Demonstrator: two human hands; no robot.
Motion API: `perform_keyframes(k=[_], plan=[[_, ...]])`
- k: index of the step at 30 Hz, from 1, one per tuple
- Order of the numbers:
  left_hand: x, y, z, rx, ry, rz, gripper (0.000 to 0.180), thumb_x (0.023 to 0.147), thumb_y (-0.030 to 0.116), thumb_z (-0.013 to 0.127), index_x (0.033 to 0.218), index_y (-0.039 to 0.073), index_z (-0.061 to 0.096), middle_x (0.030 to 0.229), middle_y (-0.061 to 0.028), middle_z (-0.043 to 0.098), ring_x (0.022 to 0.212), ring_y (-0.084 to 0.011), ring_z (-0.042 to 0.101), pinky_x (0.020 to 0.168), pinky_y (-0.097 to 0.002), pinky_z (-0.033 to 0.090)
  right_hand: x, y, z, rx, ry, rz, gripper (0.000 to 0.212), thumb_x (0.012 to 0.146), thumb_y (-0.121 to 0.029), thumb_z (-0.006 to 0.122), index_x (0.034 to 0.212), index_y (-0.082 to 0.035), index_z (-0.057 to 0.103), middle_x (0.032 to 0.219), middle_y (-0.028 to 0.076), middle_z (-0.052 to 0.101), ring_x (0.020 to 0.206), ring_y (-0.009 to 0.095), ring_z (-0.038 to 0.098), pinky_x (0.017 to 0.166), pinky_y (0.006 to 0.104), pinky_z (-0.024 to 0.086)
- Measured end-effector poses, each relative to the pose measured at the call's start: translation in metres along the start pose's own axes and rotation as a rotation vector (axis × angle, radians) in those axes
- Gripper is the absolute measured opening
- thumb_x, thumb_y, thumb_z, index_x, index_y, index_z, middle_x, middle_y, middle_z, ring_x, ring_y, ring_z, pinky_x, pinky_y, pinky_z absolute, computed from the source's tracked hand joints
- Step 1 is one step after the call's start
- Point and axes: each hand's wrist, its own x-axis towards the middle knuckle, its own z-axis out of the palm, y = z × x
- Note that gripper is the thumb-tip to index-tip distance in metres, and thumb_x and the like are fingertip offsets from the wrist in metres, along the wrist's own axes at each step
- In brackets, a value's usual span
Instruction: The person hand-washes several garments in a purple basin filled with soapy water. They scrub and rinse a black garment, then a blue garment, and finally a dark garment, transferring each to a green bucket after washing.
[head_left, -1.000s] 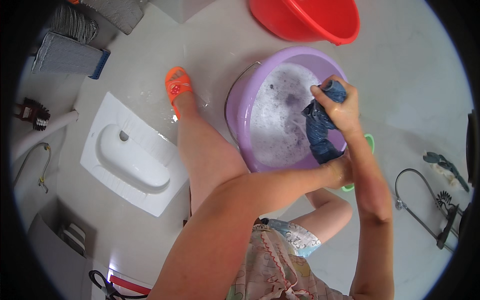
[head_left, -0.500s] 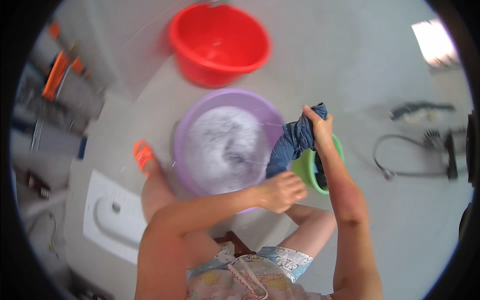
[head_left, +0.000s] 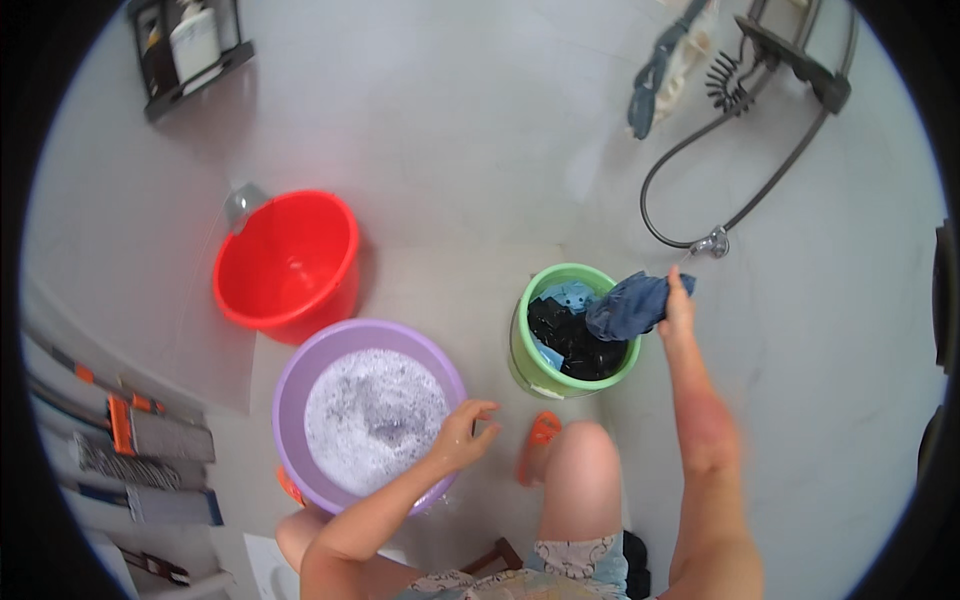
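My right hand (head_left: pixel 679 307) grips a bunched dark blue cloth garment (head_left: pixel 635 306) by one end, over the right rim of a green bucket (head_left: pixel 525 352). The garment's other end hangs above black clothes (head_left: pixel 578 343) and light blue cloth (head_left: pixel 569 294) inside that bucket. My left hand (head_left: pixel 466 436) is open and holds nothing, its fingers parted and slightly curled beside the right rim of a purple basin (head_left: pixel 290 420). Foamy, greyish-white soapy water (head_left: pixel 375 415) fills the basin.
A red tub (head_left: pixel 290 275) stands behind the basin, with a grey dipper (head_left: pixel 243 205) at its rim. A shower hose (head_left: pixel 655 190) and gloves (head_left: pixel 655 85) hang at the upper right. Mops (head_left: pixel 165 440) line the left side. A bottle shelf (head_left: pixel 200 80) is on the wall.
My view has turned right. My right hand has carried the blue garment from beside the basin to over the green bucket. The left hand has let go of it and opened.
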Motion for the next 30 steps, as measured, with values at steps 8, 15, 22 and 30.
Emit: perform_keyframes(k=[8,15,22,30], plan=[[0.099,-0.007,0.066,0.169,-0.136,0.008,0.061,0.079,0.014,0.068,0.135,0.010,0.044,0.131,-0.0219,0.046,0.119,-0.0362,0.050,0.095,-0.0430,0.045,0.030,0.142,-0.038,-1.188,-0.352,-0.580,0.066,0.070,-0.046,0.078,0.122,-0.011,0.060,0.127,0.023,0.054,0.113,0.039,0.054,0.099,0.0422,0.043],[0.196,-0.037,0.153,0.627,-0.281,0.129,0.085,0.074,0.021,0.075,0.146,0.016,0.029,0.148,-0.0307,0.015,0.132,-0.0540,0.024,0.102,-0.0587,0.034,0.078,0.206,-0.048,-1.314,-0.501,-0.084,0.078,0.067,-0.052,0.075,0.133,-0.018,0.052,0.136,0.027,0.045,0.123,0.039,0.048,0.101,0.0431,0.042],[0.244,-0.083,0.199,0.756,-0.633,-0.327,0.098,0.074,0.035,0.073,0.150,0.015,0.015,0.151,-0.0266,0.016,0.136,-0.0502,0.020,0.106,-0.0619,0.026,0.112,0.282,-0.047,-1.314,-0.580,0.170,0.071,0.072,-0.039,0.072,0.133,-0.011,0.051,0.128,0.023,0.054,0.116,0.034,0.054,0.096,0.0408,0.045],[0.215,-0.049,0.156,0.441,-0.426,-0.124,0.062,0.079,0.030,0.070,0.133,0.006,0.050,0.131,-0.0245,0.050,0.120,-0.0343,0.049,0.102,-0.0406,0.039,0.095,0.245,-0.034,-1.643,-0.933,0.040,0.067,0.074,-0.036,0.071,0.129,-0.002,0.052,0.126,0.026,0.054,0.116,0.035,0.055,0.098,0.0389,0.044]])
